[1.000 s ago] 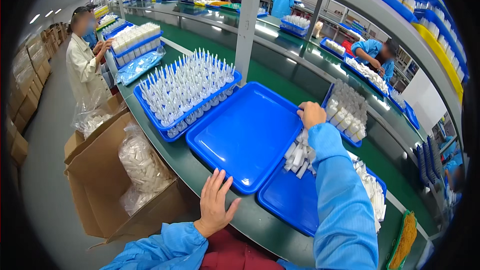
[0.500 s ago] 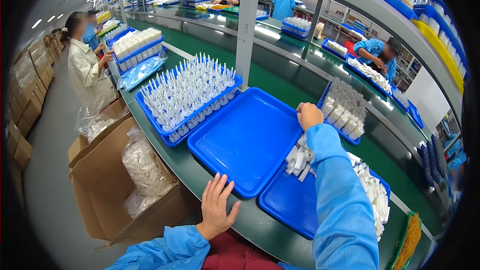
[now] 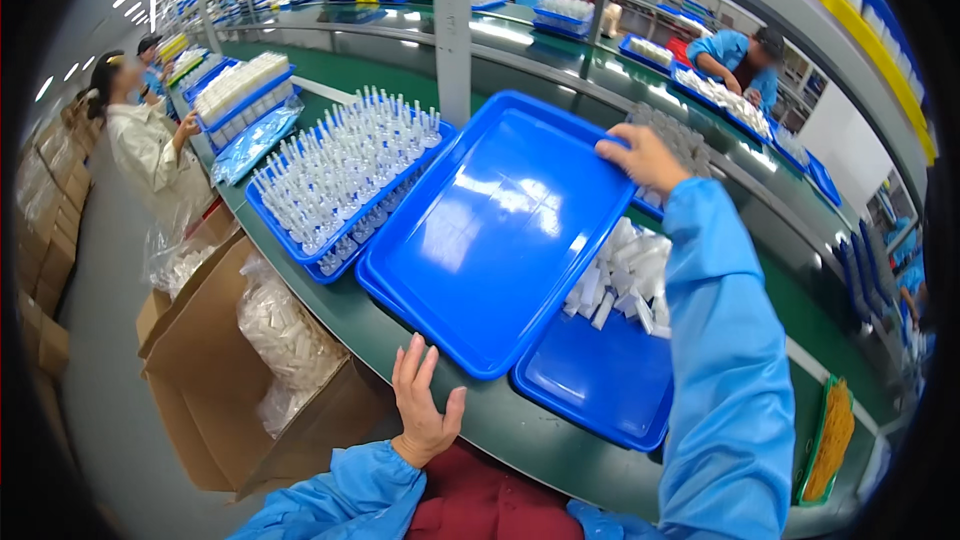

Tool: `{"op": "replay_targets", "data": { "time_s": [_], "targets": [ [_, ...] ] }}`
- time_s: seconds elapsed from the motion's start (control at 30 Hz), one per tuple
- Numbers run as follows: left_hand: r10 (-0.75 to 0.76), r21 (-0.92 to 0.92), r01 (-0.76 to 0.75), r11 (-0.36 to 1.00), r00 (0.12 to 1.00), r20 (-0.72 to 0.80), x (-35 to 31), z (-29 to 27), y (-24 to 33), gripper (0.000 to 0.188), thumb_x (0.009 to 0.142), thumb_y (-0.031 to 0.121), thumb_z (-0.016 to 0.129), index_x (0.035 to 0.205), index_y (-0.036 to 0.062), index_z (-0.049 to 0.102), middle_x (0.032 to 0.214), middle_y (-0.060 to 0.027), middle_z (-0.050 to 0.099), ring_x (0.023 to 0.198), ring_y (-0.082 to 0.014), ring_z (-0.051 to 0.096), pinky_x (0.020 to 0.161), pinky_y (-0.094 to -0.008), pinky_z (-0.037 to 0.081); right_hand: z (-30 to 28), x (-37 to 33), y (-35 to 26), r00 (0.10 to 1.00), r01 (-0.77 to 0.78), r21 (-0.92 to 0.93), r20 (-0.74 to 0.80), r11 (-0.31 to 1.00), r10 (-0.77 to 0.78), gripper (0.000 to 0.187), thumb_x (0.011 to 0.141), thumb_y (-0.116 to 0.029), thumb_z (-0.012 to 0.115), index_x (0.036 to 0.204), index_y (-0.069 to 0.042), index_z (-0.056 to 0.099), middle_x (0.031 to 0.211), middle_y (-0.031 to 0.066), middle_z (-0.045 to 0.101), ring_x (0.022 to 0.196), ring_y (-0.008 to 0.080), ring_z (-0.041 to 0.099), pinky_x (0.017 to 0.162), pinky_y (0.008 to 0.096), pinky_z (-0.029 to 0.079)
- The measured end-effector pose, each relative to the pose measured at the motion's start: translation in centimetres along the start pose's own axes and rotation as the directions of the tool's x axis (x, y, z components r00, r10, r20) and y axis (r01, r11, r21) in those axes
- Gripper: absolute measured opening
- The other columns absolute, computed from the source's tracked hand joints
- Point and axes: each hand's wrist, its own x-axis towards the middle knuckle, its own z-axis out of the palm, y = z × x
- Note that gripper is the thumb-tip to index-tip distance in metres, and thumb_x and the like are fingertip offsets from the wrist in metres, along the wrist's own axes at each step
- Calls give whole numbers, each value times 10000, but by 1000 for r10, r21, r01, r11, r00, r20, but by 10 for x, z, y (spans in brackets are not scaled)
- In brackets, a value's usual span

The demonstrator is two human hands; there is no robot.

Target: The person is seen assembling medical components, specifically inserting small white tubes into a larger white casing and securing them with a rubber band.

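Note:
A blue plastic tray (image 3: 500, 230) with nothing in it lies before me on the green bench, its far side tipped up. My right hand (image 3: 645, 155) grips the rim at the tray's far right corner, thumb and fingers closed over it. Below the near left edge, my left hand (image 3: 427, 402) is open with fingers spread, holding nothing. To the right, partly under the raised tray and my right arm, another blue tray (image 3: 590, 380) carries a heap of small white plastic pieces (image 3: 625, 275). On the left stands a blue tray of upright clear, thin-necked pieces (image 3: 345, 175).
An open cardboard box (image 3: 200, 390) with bagged white parts (image 3: 285, 340) stands below the bench's left edge. A metal post (image 3: 453, 40) rises behind the trays. A green tray of yellowish strands (image 3: 828, 440) is at the right. Co-workers sit and stand farther off.
My right hand has raised the far side of the blue tray, tilting it toward me. The left hand remains open near its lower edge. The whole view has shifted slightly.

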Motion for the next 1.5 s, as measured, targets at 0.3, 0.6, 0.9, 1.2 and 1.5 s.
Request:
{"op": "replay_targets", "data": {
  "time_s": [0.3, 0.6, 0.9, 1.2, 1.5],
  "targets": [
    [-80, -50, 78, 996, 996, -26, 25, -14, 2, 538, 998, 174, 539, 1452, -62, 375, 1567, -252, 296, 1449, -406, 303, 1189, -516, 241, -212, -272, -34, 557, -327, 455, -615, 828, 558, 332, 983, -335, 633, 1150, -51, 673, 1029, -14, 674, 959, 106, 605, 822, 247, 462],
    [67, -88, -75, 993, 994, -91, 84, -7, 18, 488, 998, 58, 491, 1465, -35, 382, 1567, -182, 319, 1475, -327, 290, 1217, -471, 220, -122, -558, -77, -18, -201, 740, -658, 642, 753, 270, 884, -86, 636, 1143, -26, 587, 1097, 48, 638, 967, 151, 601, 877, 327, 491],
    [193, -71, -192, 979, 981, 8, 84, 14, 52, 483, 985, 49, 533, 1444, -37, 412, 1559, -201, 334, 1463, -338, 305, 1199, -473, 250, -80, -595, -103, -159, 200, 899, -363, 390, 918, 203, 908, -150, 675, 1040, -14, 603, 983, 119, 647, 789, 163, 614, 674, 244, 542],
    [158, -4, -159, 987, 983, 89, 84, 17, 55, 465, 987, 57, 520, 1432, -32, 419, 1561, -182, 339, 1456, -330, 314, 1199, -468, 259, -70, -594, -57, -233, 198, 889, -367, 413, 901, 202, 920, -148, 664, 1029, 13, 607, 971, 149, 669, 835, 185, 650, 713, 248, 577],
    [145, -14, -145, 989, 983, 110, 79, 19, 46, 485, 986, 47, 535, 1449, -38, 415, 1554, -183, 355, 1444, -334, 336, 1189, -468, 271, -72, -608, -24, -325, -379, 855, -481, 354, 814, 407, 915, -313, 718, 1009, 62, 592, 882, 155, 677, 685, 211, 700, 592, 304, 587]
  ]
}}
